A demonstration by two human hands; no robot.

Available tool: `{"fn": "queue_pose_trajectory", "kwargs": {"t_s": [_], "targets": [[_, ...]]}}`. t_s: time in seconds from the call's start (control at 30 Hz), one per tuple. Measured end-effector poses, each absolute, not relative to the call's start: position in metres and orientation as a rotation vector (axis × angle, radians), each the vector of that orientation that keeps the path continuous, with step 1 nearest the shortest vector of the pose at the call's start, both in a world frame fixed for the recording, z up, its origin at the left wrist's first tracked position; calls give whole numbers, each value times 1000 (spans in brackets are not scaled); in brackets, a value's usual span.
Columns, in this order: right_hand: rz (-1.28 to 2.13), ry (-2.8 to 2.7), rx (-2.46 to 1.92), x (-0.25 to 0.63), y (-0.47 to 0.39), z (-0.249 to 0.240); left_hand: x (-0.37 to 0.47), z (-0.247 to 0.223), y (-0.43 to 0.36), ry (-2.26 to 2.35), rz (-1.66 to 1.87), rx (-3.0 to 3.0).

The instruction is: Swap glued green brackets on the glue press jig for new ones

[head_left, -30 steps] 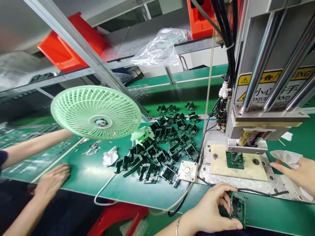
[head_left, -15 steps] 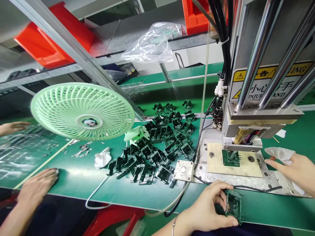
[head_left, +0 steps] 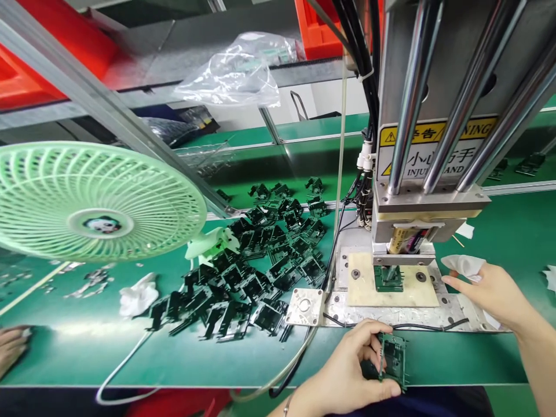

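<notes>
Green circuit board (head_left: 393, 359) sits pinched on edge between the thumb and fingers of the left hand (head_left: 347, 373), low at the near edge of the green bench (head_left: 174, 347), just in front of the press's steel base plate (head_left: 391, 315). Over the past second the board has stayed in that grip while the view swung right, pushing the mint-green fan (head_left: 93, 200) toward the frame's left edge. The right hand (head_left: 490, 292) lies open, fingers loosely spread, on the plate's right end beside a white cloth (head_left: 464, 265), as before. Under the press head (head_left: 408, 231) a second green part (head_left: 388, 278) remains seated on the beige fixture pad (head_left: 391, 286) (the ram looks down on it). Black plastic housings (head_left: 256, 278) litter the bench; a co-worker's hand (head_left: 11, 347) has slipped almost out at far left.
</notes>
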State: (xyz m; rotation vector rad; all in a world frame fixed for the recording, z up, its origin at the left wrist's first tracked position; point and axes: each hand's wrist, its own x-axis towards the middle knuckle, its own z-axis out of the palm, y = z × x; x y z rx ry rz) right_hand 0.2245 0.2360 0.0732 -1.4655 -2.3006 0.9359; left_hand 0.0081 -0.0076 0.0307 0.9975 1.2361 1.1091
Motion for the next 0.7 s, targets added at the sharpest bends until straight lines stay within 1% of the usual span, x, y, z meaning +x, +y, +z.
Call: {"fn": "queue_pose_trajectory", "kwargs": {"t_s": [0.23,0.7], "targets": [[908,-2323,-1369,222,234,77,7,29,-8,1228,1100,997],[888,-2340,-1408,223,234,78,8,34,-6,1248,1091,997]]}}
